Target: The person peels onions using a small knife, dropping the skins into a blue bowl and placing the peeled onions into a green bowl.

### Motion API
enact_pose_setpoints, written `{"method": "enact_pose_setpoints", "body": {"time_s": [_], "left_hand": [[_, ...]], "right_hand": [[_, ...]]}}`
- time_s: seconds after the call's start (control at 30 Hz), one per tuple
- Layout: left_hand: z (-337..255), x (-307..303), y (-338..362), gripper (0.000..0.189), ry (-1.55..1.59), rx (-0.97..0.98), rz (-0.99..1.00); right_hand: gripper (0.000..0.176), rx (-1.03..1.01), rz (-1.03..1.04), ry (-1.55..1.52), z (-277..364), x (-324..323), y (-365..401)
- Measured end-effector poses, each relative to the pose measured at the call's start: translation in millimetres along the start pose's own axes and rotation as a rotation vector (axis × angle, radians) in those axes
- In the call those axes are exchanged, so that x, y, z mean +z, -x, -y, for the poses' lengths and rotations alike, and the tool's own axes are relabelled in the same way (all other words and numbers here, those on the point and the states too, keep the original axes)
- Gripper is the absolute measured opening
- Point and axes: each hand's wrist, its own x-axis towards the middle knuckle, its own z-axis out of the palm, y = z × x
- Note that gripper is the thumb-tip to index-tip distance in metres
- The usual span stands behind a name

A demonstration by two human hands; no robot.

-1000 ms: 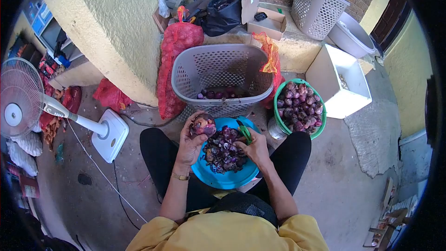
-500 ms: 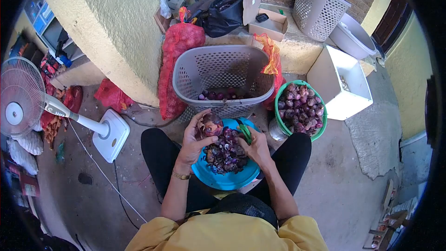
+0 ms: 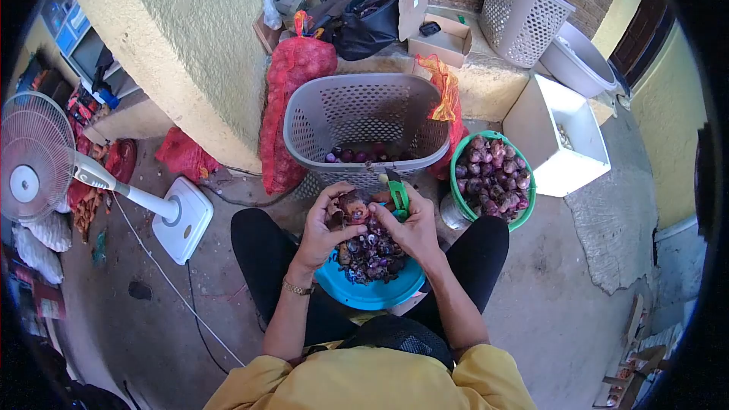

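My left hand (image 3: pixel 319 229) is closed around a red onion (image 3: pixel 352 209) with loose dry skin, above a blue basin (image 3: pixel 361 298). Dark onion skins and trimmings (image 3: pixel 370 257) fill much of that basin. In my right hand (image 3: pixel 415 229) is a knife with a green handle (image 3: pixel 399 196), its dark blade pointing up and away from the onion. The right thumb and fingertips touch the onion's right side. Just beyond both hands stands a tall grey perforated basket (image 3: pixel 363 83) with several purple onions (image 3: pixel 363 156) at its bottom.
To the right, a green-rimmed tub (image 3: pixel 534 191) is heaped with red onions (image 3: pixel 492 175). Red net sacks (image 3: pixel 296 80) stand by the pillar. A white box (image 3: pixel 573 171) lies behind the tub. On the left is a white fan (image 3: pixel 171 209) with cords across the floor.
My right hand has moved in to the onion, and its thumb now touches it. The green knife has swung upright, blade away. The onion has turned slightly in my left hand.
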Motion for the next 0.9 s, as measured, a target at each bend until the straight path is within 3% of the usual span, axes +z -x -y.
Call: {"method": "enact_pose_setpoints", "body": {"time_s": [0.13, 0.27, 0.33, 0.47, 0.57, 0.63, 0.77, 0.9], "left_hand": [[9.1, 5.2, -1.1, 0.070, -0.018, 0.047, -0.049], [3.6, 11.9, -1.7, 0.067, -0.016, 0.049, -0.123], [1.0, 7.5, -3.2, 0.065, 0.050, 0.025, -0.101], [0.6, 2.7, -4.2, 0.063, 0.243, 0.011, -0.019], [-8.5, 9.2, -2.4, 0.066, 0.332, -0.045, -0.041], [-7.1, 6.5, -3.1, 0.067, 0.298, -0.040, -0.020], [-11.0, 5.3, -3.7, 0.066, 0.304, -0.040, 0.036], [-10.8, 5.8, -3.1, 0.066, 0.378, -0.054, 0.034]], "right_hand": [[0.044, -0.115, -0.049, 0.222, 0.1, 3.9, 3.2], [0.044, -0.099, -0.105, 0.082, -11.5, 4.0, 1.6], [0.035, 0.123, -0.067, 0.013, 4.3, -3.5, 2.7], [0.023, 0.274, -0.010, -0.146, 3.2, -13.4, 7.4], [0.020, 0.217, 0.118, -0.164, -7.4, -16.8, 9.7], [0.017, 0.005, 0.082, -0.090, -6.1, -15.9, 8.4], [0.020, 0.074, 0.154, 0.159, 19.7, -30.9, 7.7], [0.043, -0.176, 0.261, 0.493, 29.7, -35.1, 7.2]]}}
